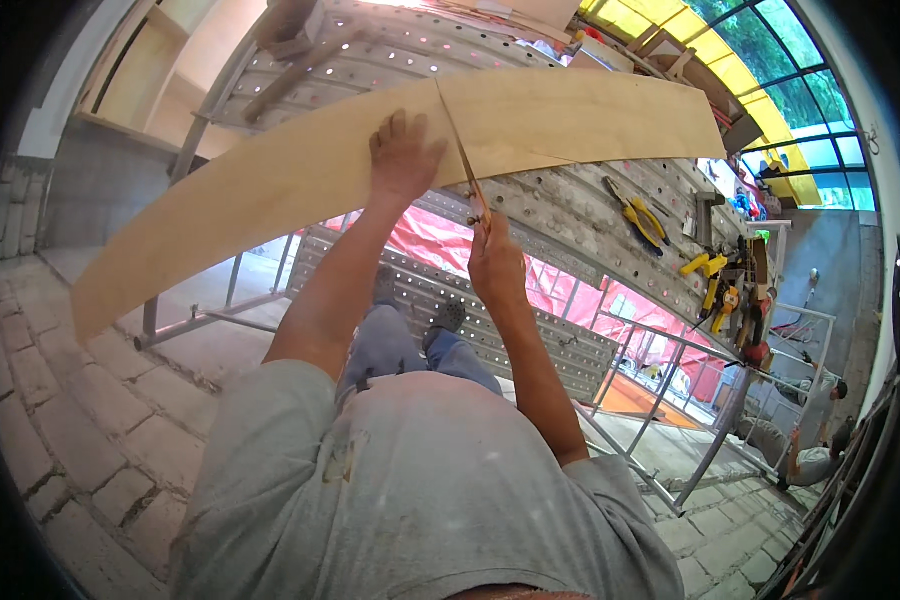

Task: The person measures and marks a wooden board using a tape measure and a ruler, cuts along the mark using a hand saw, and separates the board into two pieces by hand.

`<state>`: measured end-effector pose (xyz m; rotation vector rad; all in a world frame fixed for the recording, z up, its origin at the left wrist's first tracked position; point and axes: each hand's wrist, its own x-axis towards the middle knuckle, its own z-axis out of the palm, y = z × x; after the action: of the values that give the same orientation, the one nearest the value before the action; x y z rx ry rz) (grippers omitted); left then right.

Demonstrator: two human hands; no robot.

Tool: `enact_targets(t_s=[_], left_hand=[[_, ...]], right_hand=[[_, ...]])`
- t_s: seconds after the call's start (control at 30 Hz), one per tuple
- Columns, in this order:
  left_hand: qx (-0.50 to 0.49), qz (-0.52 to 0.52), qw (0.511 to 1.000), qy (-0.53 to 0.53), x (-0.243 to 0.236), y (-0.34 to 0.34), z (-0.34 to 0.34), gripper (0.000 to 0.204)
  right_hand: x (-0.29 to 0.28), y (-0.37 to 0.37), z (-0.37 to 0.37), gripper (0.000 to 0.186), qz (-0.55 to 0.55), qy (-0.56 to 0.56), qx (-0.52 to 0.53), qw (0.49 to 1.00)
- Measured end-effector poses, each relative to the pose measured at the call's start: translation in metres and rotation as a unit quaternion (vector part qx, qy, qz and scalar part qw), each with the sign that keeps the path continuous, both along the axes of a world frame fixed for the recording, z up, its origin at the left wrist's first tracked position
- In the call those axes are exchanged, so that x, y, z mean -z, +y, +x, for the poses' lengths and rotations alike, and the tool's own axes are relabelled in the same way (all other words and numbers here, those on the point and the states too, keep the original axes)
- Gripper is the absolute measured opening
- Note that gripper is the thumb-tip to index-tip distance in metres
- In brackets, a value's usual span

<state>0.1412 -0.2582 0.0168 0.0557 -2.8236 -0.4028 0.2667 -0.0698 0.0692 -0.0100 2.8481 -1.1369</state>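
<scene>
A long strip of thin plywood (580, 112) lies across the perforated metal platform (555, 200). Its left end reaches out past the platform. Lying on the strip, my left hand (406, 160) has its fingers stretched out and its palm down, left of the saw. My right hand (496, 262) is wrapped round the handle of a handsaw (462, 148). The saw's narrow blade runs away from me across the plywood, from the near edge to about the far edge. Whether the teeth have cut into the wood cannot be made out.
On the platform's right are yellow-handled pliers (645, 222) and several yellow and black tools (718, 285). Metal scaffold tubes (660, 385) stand below, with a lower perforated plank (560, 350) by my feet. Another person (820, 455) is low at the far right. Grey brick paving (90, 420) lies at left.
</scene>
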Motion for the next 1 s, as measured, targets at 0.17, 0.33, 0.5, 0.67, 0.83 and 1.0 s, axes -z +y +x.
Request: enact_targets(t_s=[0.17,0.33,0.5,0.67,0.83,1.0], left_hand=[[-0.006,-0.011,1.0,0.007,0.011,-0.01,0.003,0.059],[-0.001,-0.025,0.999,0.028,0.012,0.006,-0.002,0.058],[0.001,0.014,0.999,0.034,0.003,-0.008,0.005,0.048],[-0.007,0.0,0.999,0.035,0.012,-0.003,-0.002,0.053],[-0.004,0.008,1.0,0.019,0.006,0.001,-0.002,0.051],[-0.006,0.025,1.0,0.015,0.01,-0.009,-0.003,0.047]], right_hand=[[-0.007,0.011,0.043,0.025,-0.03,-0.036,-0.01,0.999],[0.017,-0.005,-0.018,0.024,-0.012,0.028,0.007,1.0],[-0.026,-0.002,0.002,0.025,0.029,-0.04,-0.002,0.999],[-0.008,-0.007,-0.006,0.024,0.035,-0.038,-0.009,0.999],[0.001,-0.011,-0.006,0.024,0.039,0.014,-0.004,0.999],[-0.039,0.007,0.017,0.023,0.037,-0.082,-0.005,0.996]])
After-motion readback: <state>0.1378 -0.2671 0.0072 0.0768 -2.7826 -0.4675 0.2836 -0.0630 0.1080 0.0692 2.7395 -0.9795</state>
